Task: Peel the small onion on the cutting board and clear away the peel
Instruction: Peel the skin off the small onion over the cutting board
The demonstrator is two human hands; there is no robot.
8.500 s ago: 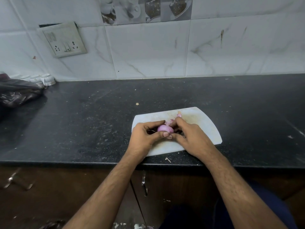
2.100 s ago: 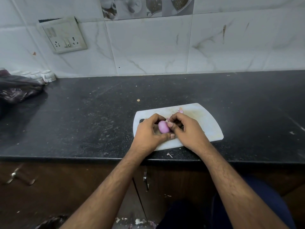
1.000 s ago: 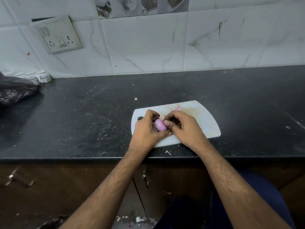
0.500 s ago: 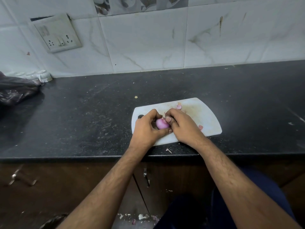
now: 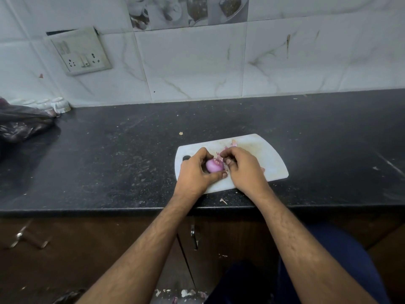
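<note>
Your left hand (image 5: 195, 172) has the small onion (image 5: 214, 166) cupped, fingers curled over its far side and thumb tucked under its near side, holding it just above the left half of the white cutting board (image 5: 271, 163). The onion shows smooth and purple, with a ragged pale bit at its top. Your right hand (image 5: 243, 165) sits tight against it from the right, fingertips bunched and pinching at the skin by that ragged top; exactly how much peel is between those fingers I can't tell. Loose peel scraps (image 5: 232, 143) lie near the board's far edge, just beyond your right knuckles, and a tiny sliver (image 5: 223, 201) rests on the black countertop (image 5: 109, 163) just off the board's near edge, close to the counter's front edge. Another crumb (image 5: 181, 133) sits on the counter beyond the board's far left corner. Over at the counter's left edge there's a dark plastic bag (image 5: 20, 126) against the back, and a switch-and-socket plate (image 5: 80, 51) hangs on the tiled wall above it.
</note>
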